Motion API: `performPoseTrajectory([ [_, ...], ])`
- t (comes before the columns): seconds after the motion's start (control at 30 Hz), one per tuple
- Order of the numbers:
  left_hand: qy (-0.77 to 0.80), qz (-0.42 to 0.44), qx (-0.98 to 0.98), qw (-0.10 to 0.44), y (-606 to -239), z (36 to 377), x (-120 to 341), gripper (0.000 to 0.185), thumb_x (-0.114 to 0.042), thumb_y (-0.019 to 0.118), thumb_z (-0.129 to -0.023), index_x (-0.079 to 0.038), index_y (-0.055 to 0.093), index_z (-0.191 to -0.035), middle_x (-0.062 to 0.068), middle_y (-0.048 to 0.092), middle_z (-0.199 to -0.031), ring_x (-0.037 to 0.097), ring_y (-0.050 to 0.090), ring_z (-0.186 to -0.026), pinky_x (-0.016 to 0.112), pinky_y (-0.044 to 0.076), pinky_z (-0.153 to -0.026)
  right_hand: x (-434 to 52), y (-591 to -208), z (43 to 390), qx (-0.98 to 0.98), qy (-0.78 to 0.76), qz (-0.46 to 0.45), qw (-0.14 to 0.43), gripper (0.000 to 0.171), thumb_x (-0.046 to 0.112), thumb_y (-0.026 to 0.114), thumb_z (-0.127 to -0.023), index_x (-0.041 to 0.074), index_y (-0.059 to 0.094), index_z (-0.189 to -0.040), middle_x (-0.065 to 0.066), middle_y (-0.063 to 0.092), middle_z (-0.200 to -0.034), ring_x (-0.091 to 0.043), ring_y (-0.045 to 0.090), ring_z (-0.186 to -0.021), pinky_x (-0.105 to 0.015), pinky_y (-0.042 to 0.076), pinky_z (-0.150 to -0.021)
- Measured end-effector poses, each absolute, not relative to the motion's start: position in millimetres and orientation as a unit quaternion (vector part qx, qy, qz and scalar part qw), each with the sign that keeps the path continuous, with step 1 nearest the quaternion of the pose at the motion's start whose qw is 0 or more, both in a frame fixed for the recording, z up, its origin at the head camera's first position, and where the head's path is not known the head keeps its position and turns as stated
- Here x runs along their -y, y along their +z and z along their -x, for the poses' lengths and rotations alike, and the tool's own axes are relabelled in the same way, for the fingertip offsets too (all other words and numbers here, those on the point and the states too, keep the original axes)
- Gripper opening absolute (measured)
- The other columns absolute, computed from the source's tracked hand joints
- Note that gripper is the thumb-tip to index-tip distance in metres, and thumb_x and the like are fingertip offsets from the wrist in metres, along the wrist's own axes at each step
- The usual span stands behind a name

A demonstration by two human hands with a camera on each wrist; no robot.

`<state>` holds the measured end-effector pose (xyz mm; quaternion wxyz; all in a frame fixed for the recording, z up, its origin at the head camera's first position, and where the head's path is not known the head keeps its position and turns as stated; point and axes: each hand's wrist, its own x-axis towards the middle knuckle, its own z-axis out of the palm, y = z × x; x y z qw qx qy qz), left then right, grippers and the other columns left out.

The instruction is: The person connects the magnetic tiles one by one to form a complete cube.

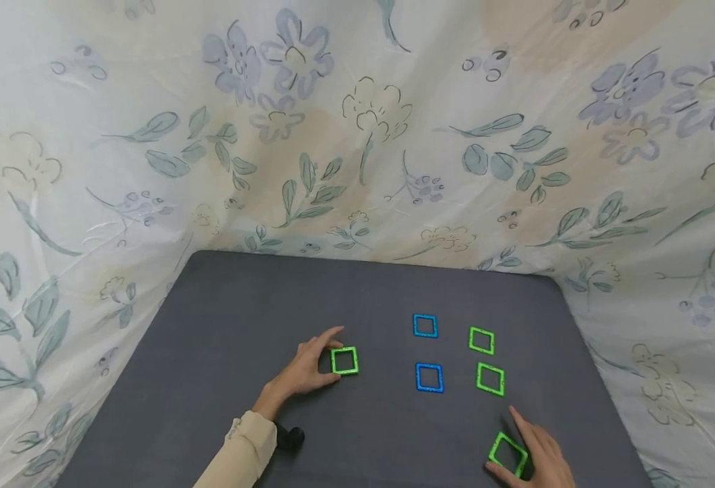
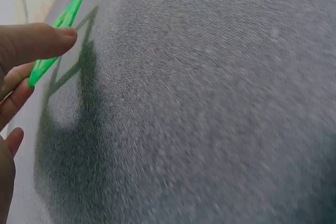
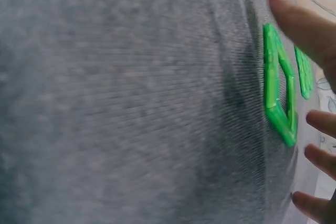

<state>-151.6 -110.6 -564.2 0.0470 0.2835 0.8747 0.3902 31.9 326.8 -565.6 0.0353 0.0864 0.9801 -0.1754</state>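
Note:
On the dark grey mat [image 1: 223, 325] my left hand [image 1: 333, 355] pinches a green square frame tile [image 1: 344, 360] by its left edge, index finger above and thumb below. The left wrist view shows that tile [image 2: 55, 43] tipped up on edge against my fingertips [image 2: 47, 39], with a shadow under it. Near the mat's front right corner my right hand [image 1: 502, 440] holds a second green square tile [image 1: 507, 454], thumb at its lower left and index finger along its right side. In the right wrist view this tile [image 3: 278, 95] sits just off the mat between my fingers [image 3: 304, 24].
Two blue square tiles [image 1: 425, 326] [image 1: 429, 377] and two green ones [image 1: 481, 340] [image 1: 491, 378] lie flat in a two-by-two group between my hands. Floral cloth [image 1: 357, 135] rises behind and beside the mat. A small black object [image 1: 290, 437] sits by my left wrist.

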Motion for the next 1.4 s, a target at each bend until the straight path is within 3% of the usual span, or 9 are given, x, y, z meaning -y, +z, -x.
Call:
performPoseTrajectory([
  [0.27,0.364,-0.285,-0.884,0.072,-568.0,157.4,108.0,0.099,-0.018,0.090,-0.078,-0.010,0.034,-0.159,0.009,0.068,-0.133,0.031,0.060,-0.120,0.063,0.033,-0.106,-328.1,-556.5,-15.2,-0.970,-0.192,-0.066,0.135,0.127,0.070,0.085,-0.064,0.011,0.029,-0.161,-0.026,0.062,-0.135,-0.049,0.060,-0.119,-0.063,0.051,-0.089],
  [0.47,0.362,-0.280,-0.887,0.066,-566.7,157.7,103.6,0.101,-0.017,0.090,-0.079,-0.009,0.031,-0.160,0.008,0.072,-0.126,0.030,0.063,-0.114,0.061,0.034,-0.108,-327.8,-551.3,-9.4,-0.968,-0.215,-0.040,0.123,0.119,0.048,0.096,-0.061,0.007,0.037,-0.157,-0.015,0.072,-0.122,-0.038,0.068,-0.108,-0.057,0.053,-0.091],
  [0.67,0.371,-0.269,-0.887,0.062,-567.0,158.9,100.6,0.106,-0.016,0.091,-0.077,-0.010,0.028,-0.161,0.007,0.073,-0.125,0.032,0.063,-0.118,0.061,0.033,-0.109,-327.1,-545.5,-5.0,-0.963,-0.238,-0.031,0.119,0.116,0.032,0.099,-0.060,0.007,0.039,-0.156,-0.012,0.075,-0.113,-0.031,0.071,-0.101,-0.050,0.056,-0.088],
  [0.93,0.382,-0.259,-0.885,0.063,-567.3,159.0,99.8,0.109,-0.015,0.092,-0.075,-0.009,0.026,-0.162,0.006,0.074,-0.125,0.035,0.061,-0.127,0.064,0.032,-0.111,-330.0,-538.9,0.2,-0.956,-0.254,-0.044,0.143,0.110,0.022,0.099,-0.059,0.010,0.045,-0.153,-0.001,0.067,-0.100,-0.008,0.063,-0.086,-0.031,0.054,-0.074],
  [1.07,0.384,-0.260,-0.884,0.062,-568.2,159.1,100.6,0.109,-0.015,0.092,-0.075,-0.009,0.026,-0.162,0.006,0.074,-0.125,0.036,0.060,-0.129,0.064,0.032,-0.111,-330.2,-539.6,3.1,-0.954,-0.250,-0.042,0.160,0.106,0.019,0.097,-0.060,0.010,0.046,-0.152,0.001,0.063,-0.097,-0.008,0.057,-0.085,-0.031,0.051,-0.072],
  [1.2,0.387,-0.263,-0.881,0.063,-568.8,159.3,101.5,0.109,-0.015,0.092,-0.076,-0.008,0.026,-0.162,0.006,0.074,-0.125,0.036,0.058,-0.131,0.066,0.032,-0.111,-322.0,-541.2,1.3,-0.960,-0.258,-0.037,0.105,0.104,0.017,0.096,-0.060,0.012,0.047,-0.151,-0.001,0.066,-0.104,-0.013,0.062,-0.090,-0.032,0.052,-0.074],
  [1.4,0.394,-0.260,-0.879,0.063,-569.8,159.7,102.4,0.109,-0.014,0.092,-0.075,-0.009,0.027,-0.162,0.006,0.074,-0.125,0.037,0.057,-0.133,0.066,0.031,-0.111,-298.9,-538.3,12.4,-0.948,-0.306,0.036,-0.080,0.099,0.001,0.095,-0.057,0.008,0.052,-0.146,-0.002,0.065,-0.105,-0.008,0.064,-0.089,-0.029,0.056,-0.070],
])
